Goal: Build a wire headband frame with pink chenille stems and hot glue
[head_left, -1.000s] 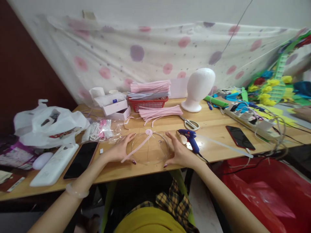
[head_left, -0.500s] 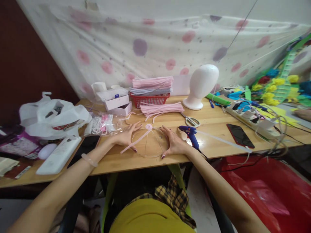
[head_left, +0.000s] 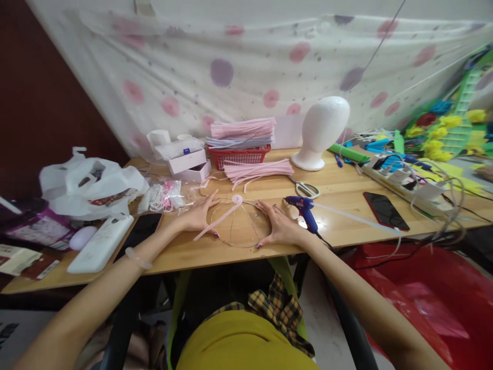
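Note:
A clear round hoop point(head_left: 231, 244) with thin wires across it lies near the table's front edge. On its far rim sits a pink pipe cleaner point(head_left: 222, 220), coiled at one end, its straight tail running down to the left over the hoop. My left hand point(head_left: 199, 216) rests at the hoop's left side, thumb and fingers spread along the rim. At the opposite side, my right hand point(head_left: 280, 226) is spread the same way, thumb near the front and fingers near the back. Neither hand closes round the hoop. A blue glue gun point(head_left: 306, 211) lies just right of my right hand.
Behind the hoop are a pink pipe cleaner bundle point(head_left: 262, 169), a red basket point(head_left: 239, 156), scissors point(head_left: 306, 190) and a white foam head point(head_left: 323, 131). Phones, a plastic bag point(head_left: 92, 180) and bead packets point(head_left: 164, 196) lie left; a phone point(head_left: 385, 210) and power strip point(head_left: 404, 187) right.
The camera view has shifted slightly. Both hands stay spread at the hoop's sides, and the hoop and pink pipe cleaner keep nearly the same place between them.

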The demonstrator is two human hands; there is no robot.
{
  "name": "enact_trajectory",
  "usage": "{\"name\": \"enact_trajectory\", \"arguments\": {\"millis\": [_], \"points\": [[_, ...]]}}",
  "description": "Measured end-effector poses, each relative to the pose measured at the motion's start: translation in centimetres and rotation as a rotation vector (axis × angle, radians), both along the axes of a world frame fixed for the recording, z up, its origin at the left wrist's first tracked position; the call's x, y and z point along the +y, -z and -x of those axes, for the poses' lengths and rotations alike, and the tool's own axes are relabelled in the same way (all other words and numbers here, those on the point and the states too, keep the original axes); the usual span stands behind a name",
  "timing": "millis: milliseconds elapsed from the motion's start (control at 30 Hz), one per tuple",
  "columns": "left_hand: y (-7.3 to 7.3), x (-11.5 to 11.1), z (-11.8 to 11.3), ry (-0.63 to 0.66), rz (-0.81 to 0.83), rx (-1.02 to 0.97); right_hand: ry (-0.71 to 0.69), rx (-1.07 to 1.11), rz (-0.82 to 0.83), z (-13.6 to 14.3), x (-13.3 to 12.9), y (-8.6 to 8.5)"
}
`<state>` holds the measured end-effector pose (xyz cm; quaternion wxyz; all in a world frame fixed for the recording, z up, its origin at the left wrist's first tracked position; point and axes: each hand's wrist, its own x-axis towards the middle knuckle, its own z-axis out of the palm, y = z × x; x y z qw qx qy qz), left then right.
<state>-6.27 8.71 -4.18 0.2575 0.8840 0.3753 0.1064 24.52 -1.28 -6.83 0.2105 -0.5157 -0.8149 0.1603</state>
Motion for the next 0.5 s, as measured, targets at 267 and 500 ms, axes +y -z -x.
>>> {"name": "enact_trajectory", "arguments": {"millis": [267, 500], "points": [[1.0, -4.3, 1.5, -0.192, -0.092, -0.068, 0.088, -0.007, -0.047, 0.3, -3.9, 0.6], [3.2, -4.4, 0.2, -0.091, -0.178, 0.013, 0.031, 0.037, -0.044, 0.5, -1.8, 0.1]]}}
